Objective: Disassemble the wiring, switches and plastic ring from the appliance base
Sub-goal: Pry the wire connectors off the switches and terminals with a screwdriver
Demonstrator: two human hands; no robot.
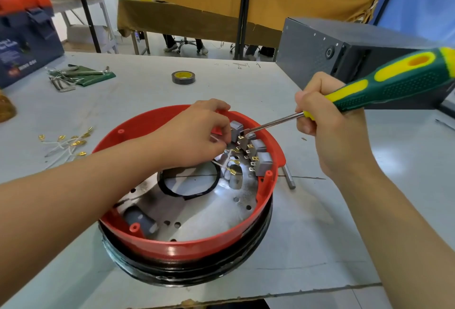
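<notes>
The round red appliance base [172, 244] sits open side up on the table, with a black band around its bottom. Along its far right wall stands a row of grey switches [261, 158] with brass tabs. My left hand [197, 134] pinches the farthest grey switch [236, 127]. My right hand [327, 121] grips a green and yellow screwdriver [394, 82], whose metal tip touches that same switch. White wires [229, 163] with brass terminals lie below the switches. A black ring [189, 180] lies on the metal floor inside.
Loose white wires with brass terminals [66, 143] lie left of the base. A tape roll [183, 77] and hex keys on a green pouch [78, 76] sit farther back. A dark metal box [344, 55] stands at right, a toolbox [24, 37] at left. A metal rod [289, 178] lies by the base.
</notes>
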